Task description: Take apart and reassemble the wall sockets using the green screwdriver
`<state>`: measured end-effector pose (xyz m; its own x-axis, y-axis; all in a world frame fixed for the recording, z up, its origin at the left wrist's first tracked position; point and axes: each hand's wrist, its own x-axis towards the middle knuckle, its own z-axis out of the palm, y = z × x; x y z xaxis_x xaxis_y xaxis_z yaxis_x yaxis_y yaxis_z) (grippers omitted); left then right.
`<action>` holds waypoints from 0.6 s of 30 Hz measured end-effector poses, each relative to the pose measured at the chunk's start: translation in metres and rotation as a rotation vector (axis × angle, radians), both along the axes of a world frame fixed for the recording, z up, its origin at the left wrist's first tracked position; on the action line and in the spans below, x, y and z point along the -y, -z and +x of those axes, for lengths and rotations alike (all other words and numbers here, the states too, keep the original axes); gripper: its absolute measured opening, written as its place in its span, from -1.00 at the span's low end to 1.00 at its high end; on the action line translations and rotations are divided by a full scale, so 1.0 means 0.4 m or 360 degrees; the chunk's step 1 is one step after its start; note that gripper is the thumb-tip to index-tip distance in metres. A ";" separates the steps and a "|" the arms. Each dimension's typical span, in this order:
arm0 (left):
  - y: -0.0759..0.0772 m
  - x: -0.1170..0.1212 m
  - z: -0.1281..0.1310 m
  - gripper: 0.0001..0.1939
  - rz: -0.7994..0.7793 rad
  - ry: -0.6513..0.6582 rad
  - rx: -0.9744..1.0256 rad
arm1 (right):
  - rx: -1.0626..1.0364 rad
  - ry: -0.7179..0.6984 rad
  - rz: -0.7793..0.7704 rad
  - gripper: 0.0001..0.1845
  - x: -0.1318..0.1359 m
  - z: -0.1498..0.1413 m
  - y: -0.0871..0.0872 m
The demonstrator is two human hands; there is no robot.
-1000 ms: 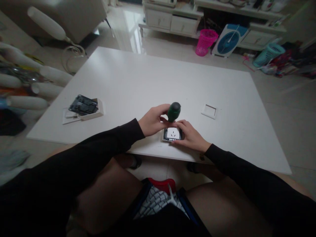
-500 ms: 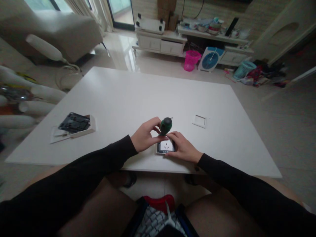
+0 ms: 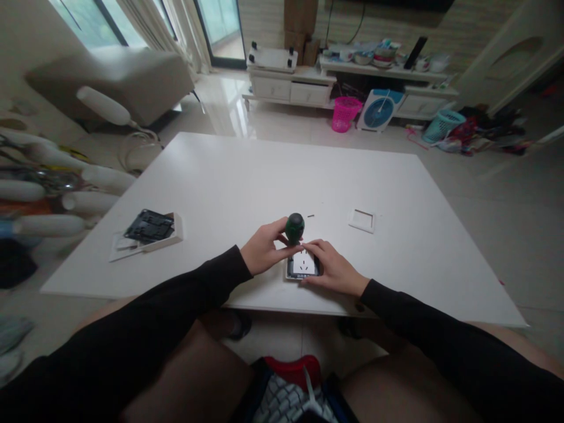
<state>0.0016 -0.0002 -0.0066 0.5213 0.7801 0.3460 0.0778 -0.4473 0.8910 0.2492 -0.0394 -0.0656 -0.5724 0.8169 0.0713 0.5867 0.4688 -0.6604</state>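
My left hand [image 3: 265, 254] pinches the green-handled screwdriver [image 3: 294, 227], which stands upright with its tip on a white wall socket [image 3: 302, 267] near the table's front edge. The fingers of my right hand [image 3: 333, 271] are wrapped round the socket's right side and hold it down on the white table [image 3: 247, 176]. A small screw [image 3: 311, 215] lies just beyond the screwdriver. Further right lies a white frame plate [image 3: 362, 220].
At the table's left end a black socket insert sits in a white box [image 3: 150, 230] on a paper sheet. Off the left edge lie several white tubes [image 3: 48, 225]. Beyond the table stand a pink basket [image 3: 345, 113], a blue fan [image 3: 377, 110] and a low white cabinet [image 3: 291, 88].
The camera has tilted up, so more of the room shows. Both hands keep the same grip on the screwdriver and the socket.
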 end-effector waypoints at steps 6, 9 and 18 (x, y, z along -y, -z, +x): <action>-0.010 0.000 -0.005 -0.79 -0.0123 -0.0003 -0.0012 | 0.0017 -0.0001 -0.0022 -0.07 0.000 -0.002 -0.004; -0.022 -0.001 -0.012 -0.79 -0.0211 0.0152 0.0012 | 0.0025 0.0004 -0.0014 -0.07 0.000 -0.003 -0.003; -0.012 0.007 -0.005 -0.69 -0.0077 -0.0002 -0.0053 | 0.0003 0.0004 0.0028 -0.06 0.000 -0.003 0.008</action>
